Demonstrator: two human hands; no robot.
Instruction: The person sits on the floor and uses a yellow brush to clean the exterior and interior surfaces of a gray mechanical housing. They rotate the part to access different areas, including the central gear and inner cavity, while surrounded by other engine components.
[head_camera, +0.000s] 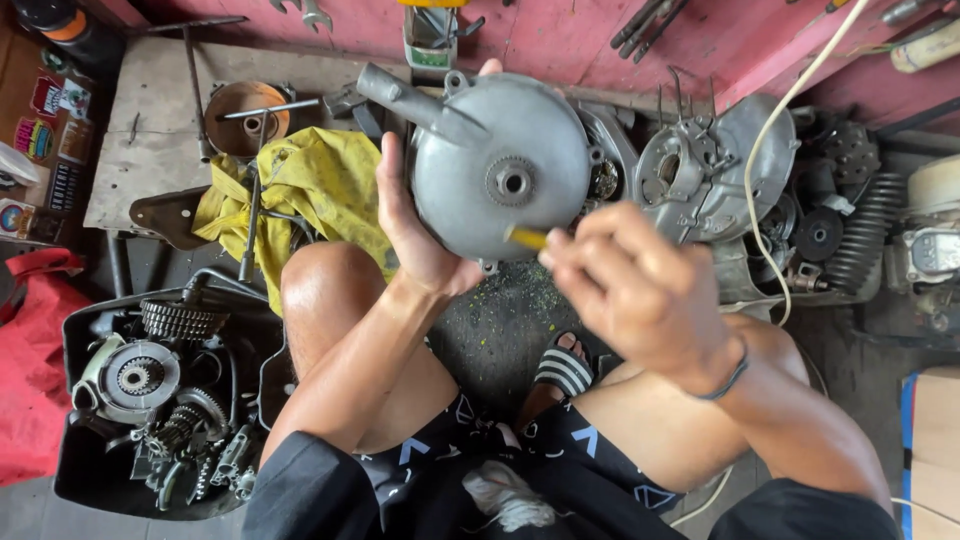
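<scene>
Your left hand (415, 225) grips the grey metal engine cover (500, 175) by its left rim, held up above your knees; it looks heavy, rigid and possibly greasy, so keep hold at the rim. Your right hand (625, 290) is closed on a yellow-handled tool (527, 237) touching the cover's lower edge.

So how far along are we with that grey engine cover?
Done: the grey engine cover is off and lifted clear, and yellow flecks lie on the floor below it. In hand: the left hand grips its edge while the right hand works a yellow-handled tool at its lower rim. Left: the second casing and the gears in the black tray lie loose.
</scene>
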